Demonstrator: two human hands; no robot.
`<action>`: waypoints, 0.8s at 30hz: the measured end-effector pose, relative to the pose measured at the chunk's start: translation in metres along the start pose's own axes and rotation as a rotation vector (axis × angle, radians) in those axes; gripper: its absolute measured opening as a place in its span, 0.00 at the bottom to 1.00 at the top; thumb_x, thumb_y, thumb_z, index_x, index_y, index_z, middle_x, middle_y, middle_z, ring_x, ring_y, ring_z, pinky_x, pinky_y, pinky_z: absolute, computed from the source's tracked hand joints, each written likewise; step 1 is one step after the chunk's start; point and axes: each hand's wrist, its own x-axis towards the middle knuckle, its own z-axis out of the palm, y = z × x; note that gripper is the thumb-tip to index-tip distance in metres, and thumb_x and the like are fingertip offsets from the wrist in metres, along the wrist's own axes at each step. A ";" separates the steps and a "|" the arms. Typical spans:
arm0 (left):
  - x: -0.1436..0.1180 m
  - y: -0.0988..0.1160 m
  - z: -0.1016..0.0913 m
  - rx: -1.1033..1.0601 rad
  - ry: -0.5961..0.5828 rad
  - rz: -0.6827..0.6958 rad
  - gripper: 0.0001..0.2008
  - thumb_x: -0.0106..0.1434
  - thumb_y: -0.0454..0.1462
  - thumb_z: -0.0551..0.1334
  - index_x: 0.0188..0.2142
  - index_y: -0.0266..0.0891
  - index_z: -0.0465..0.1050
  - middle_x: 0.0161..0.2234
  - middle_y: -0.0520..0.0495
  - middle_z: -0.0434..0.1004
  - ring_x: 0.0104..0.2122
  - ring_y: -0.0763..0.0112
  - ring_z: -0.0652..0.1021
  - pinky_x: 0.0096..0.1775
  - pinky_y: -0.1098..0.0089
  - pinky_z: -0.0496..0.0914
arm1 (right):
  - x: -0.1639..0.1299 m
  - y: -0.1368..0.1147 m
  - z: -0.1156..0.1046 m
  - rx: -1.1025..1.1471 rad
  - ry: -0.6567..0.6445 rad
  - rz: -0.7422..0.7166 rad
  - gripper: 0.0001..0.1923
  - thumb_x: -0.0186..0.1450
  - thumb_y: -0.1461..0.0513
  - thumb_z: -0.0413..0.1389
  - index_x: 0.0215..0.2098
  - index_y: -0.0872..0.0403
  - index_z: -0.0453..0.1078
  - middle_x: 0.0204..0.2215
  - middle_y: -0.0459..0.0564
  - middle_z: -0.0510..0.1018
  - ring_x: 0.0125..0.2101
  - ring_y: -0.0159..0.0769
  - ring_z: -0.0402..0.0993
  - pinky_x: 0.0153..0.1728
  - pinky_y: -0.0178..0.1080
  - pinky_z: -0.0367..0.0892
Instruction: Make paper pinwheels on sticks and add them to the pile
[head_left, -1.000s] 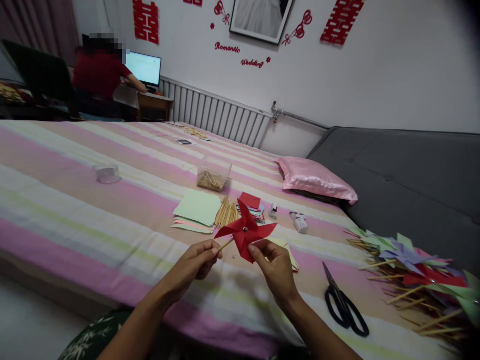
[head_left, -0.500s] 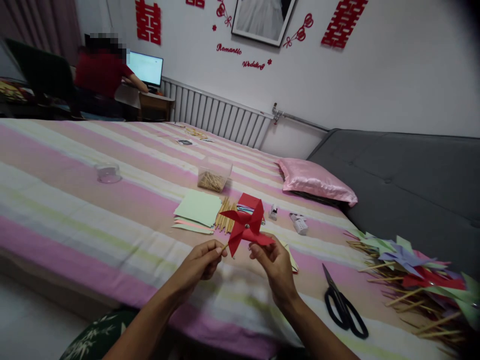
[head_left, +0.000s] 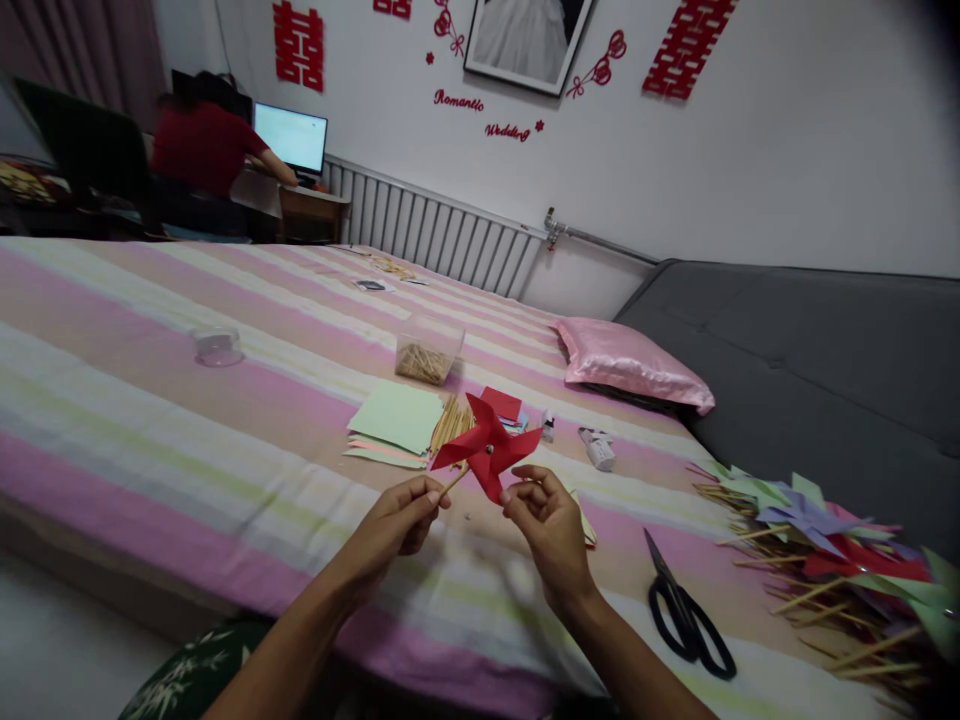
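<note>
A red paper pinwheel with a shiny pin at its centre is held above the bed. My left hand pinches its thin wooden stick. At the lower blade, my right hand has its thumb and curled fingers at the blade's tip, in a pinch. Behind the pinwheel lie a stack of pale green and other coloured paper, a row of wooden sticks and a smaller stack of red and coloured paper. Folded yellowish paper is partly hidden behind my right hand.
Black scissors lie at right, near a pile of finished pinwheels. Farther back are a clear box of sticks, a clear round lid, a small white box and a pink pillow. A person sits at a desk.
The pinwheel's blades have turned about the pin, and more of the stick shows. My right fingers have shifted slightly to a different blade tip. My left hand has barely moved.
</note>
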 end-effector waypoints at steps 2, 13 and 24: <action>0.000 0.000 0.000 0.004 0.001 0.000 0.12 0.58 0.45 0.58 0.30 0.37 0.64 0.17 0.61 0.48 0.16 0.82 0.49 0.20 0.75 0.42 | -0.001 0.000 0.001 -0.007 -0.021 0.003 0.16 0.55 0.59 0.60 0.39 0.55 0.64 0.23 0.44 0.73 0.26 0.32 0.70 0.31 0.36 0.66; 0.000 -0.005 0.003 0.090 -0.034 -0.014 0.11 0.59 0.43 0.57 0.31 0.37 0.66 0.16 0.61 0.47 0.16 0.81 0.48 0.20 0.76 0.43 | 0.005 -0.014 -0.007 0.179 0.042 0.053 0.20 0.54 0.55 0.61 0.43 0.55 0.67 0.37 0.52 0.77 0.37 0.37 0.73 0.37 0.37 0.67; 0.004 -0.024 0.024 0.053 -0.103 -0.018 0.13 0.58 0.46 0.57 0.32 0.38 0.65 0.15 0.62 0.49 0.15 0.82 0.49 0.18 0.77 0.44 | 0.007 -0.004 -0.002 0.334 0.137 0.227 0.15 0.48 0.56 0.66 0.29 0.57 0.73 0.26 0.46 0.78 0.26 0.30 0.71 0.31 0.33 0.65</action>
